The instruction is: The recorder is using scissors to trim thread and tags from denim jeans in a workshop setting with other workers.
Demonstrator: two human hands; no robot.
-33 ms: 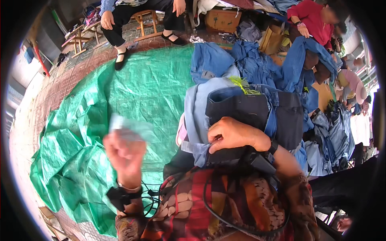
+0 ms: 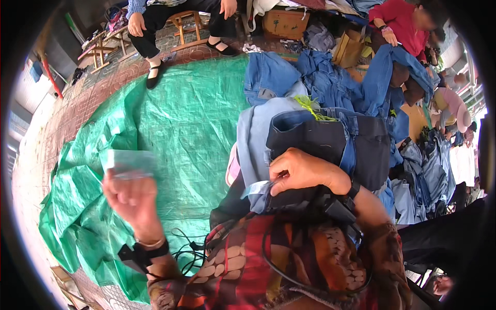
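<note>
Head-worn fisheye, downward view

Left fingers (image 2: 121, 192), pale film (image 2: 130, 161) blurred, seated person (image 2: 149, 28) cropped

This looks like an open-air clothes-handling spot on a street or in a yard. Patterned brick paving (image 2: 101, 103) runs underfoot, a large green tarpaulin (image 2: 191, 108) is spread over it, and daylight glares along both sides. Denim garments lie everywhere: a stack of jeans (image 2: 310, 139) before the wearer, blue heaps (image 2: 328, 77) beyond, more piles (image 2: 424, 168) to the right. Low wooden stools (image 2: 182, 19), a brown box (image 2: 285, 25) and several people, one in red (image 2: 397, 21) among the denim, suggest shared work.
</note>
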